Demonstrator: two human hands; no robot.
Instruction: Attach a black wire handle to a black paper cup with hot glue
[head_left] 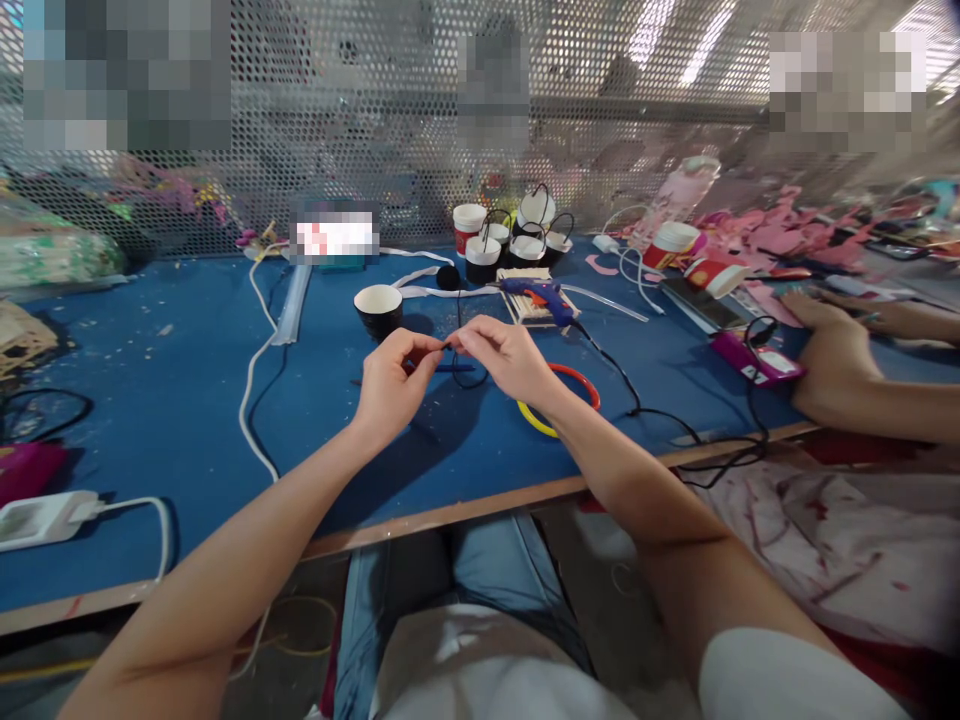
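Observation:
My left hand (394, 385) and my right hand (510, 360) meet above the blue table, fingertips pinched on a thin black cord (469, 385). The cord hangs in a loop below the right fingers, and the part between the fingertips is mostly hidden. Just behind my left hand stands a black paper cup (379, 310) with a white inside. A blue pen-like stick (454, 368) lies under the hands. Beyond my right hand, a blue glue gun (544, 295) rests on a pale slatted stand. Close to my right wrist lies a red and yellow ring (585, 380).
Several cups (482, 258) with black cord handles stand at the back by a perforated metal screen (420, 120). Cables cross the table (172, 370). On the right, another person's arm (847, 370) rests near a purple box (757, 360) and pink pieces (795, 240).

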